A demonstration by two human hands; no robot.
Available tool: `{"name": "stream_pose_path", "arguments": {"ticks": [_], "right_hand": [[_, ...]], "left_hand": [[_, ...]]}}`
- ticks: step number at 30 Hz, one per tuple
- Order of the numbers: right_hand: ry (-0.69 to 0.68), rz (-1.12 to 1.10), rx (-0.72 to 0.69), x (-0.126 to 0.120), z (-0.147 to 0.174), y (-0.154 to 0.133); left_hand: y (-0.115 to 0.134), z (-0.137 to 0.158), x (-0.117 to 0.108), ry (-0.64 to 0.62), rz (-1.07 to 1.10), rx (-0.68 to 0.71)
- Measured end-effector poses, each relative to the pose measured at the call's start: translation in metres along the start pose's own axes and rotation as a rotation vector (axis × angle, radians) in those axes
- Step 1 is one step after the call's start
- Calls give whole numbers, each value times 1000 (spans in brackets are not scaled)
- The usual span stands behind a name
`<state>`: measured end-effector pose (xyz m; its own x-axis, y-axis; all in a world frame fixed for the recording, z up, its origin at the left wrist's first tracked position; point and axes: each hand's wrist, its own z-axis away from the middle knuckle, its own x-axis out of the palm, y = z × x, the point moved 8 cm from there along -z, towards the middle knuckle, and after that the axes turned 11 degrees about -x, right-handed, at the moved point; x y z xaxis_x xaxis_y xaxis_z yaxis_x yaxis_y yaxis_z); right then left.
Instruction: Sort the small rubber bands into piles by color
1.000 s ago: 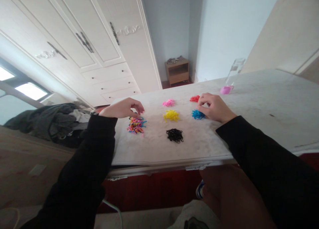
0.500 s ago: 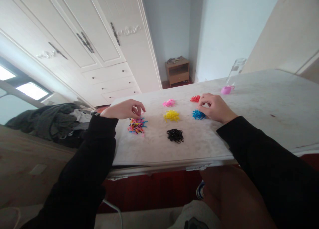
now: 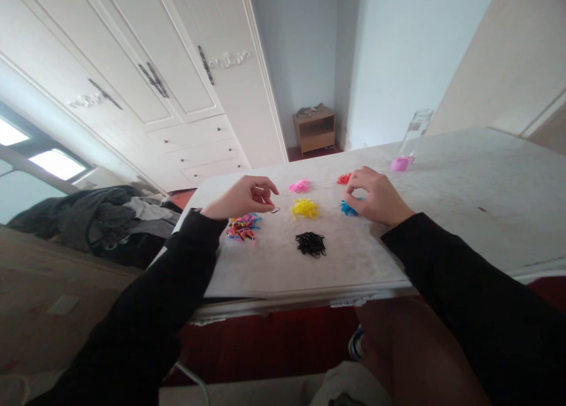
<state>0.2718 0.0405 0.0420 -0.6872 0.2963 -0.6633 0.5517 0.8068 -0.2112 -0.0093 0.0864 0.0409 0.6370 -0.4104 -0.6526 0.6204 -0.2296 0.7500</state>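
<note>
My left hand [image 3: 247, 197] pinches a small black rubber band [image 3: 276, 210] between thumb and fingertip, above the table to the right of a mixed-colour pile of bands [image 3: 242, 228]. My right hand [image 3: 375, 197] curls thumb and forefinger into a ring beside the blue pile [image 3: 349, 207], partly covering it. Whatever its fingertips may hold is hidden. Just beyond lies the red pile [image 3: 344, 178]. Between my hands are a pink pile [image 3: 300, 185], a yellow pile [image 3: 305, 208] and, closer to me, a black pile of rubber bands [image 3: 311, 244].
A clear glass bottle [image 3: 414, 134] and a pink object [image 3: 401, 164] stand near the far right edge of the white table [image 3: 460, 217]. Dark clothes [image 3: 97, 220] are heaped past its left side. A white wardrobe [image 3: 186, 88] and a small wooden cabinet [image 3: 315, 130] stand behind.
My left hand has moved right, away from above the mixed pile, and a black rubber band now shows at its fingertips. My right hand has stayed near the blue pile.
</note>
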Motion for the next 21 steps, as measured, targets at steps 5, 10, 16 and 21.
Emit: {"name": "stream_pose_path", "arguments": {"ticks": [5,10,16,21], "right_hand": [[-25,231,-291,9,-8,-48],[-60,302,-565,22,-9,-90],[-121,294,-632,31,-8,-96],[-125,310,-618,34,-7,-95]], "left_hand": [[23,-4,36,29,210,129],[30,-4,54,64,338,197],[30,-4,61,64,395,205],[31,-1,62,54,392,190]]}}
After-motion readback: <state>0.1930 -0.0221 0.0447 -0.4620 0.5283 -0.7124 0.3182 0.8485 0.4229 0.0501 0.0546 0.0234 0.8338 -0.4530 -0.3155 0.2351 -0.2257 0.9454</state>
